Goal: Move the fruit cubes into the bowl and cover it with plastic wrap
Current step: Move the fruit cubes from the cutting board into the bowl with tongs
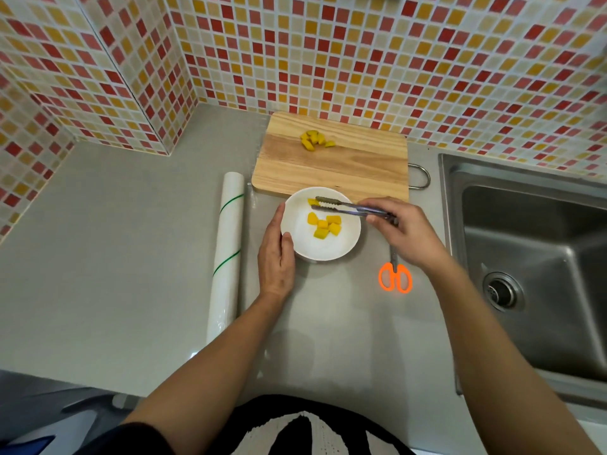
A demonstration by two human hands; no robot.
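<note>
A white bowl (331, 249) stands on the grey counter just in front of the wooden cutting board (348, 165). Several yellow fruit cubes (325, 226) lie in the bowl. More fruit cubes (314, 140) sit in a small heap at the back of the board. My right hand (402, 229) grips metal tongs (345, 208), whose tips reach over the bowl's far rim with one yellow cube (312, 202) between them. My left hand (276, 254) rests against the bowl's left side, thumb on the rim. A roll of plastic wrap (226, 254) lies left of the bowl.
Orange-handled scissors (395, 277) lie on the counter right of the bowl, partly under my right wrist. A steel sink (538, 257) fills the right side. Mosaic-tiled walls close off the back and left of the counter.
</note>
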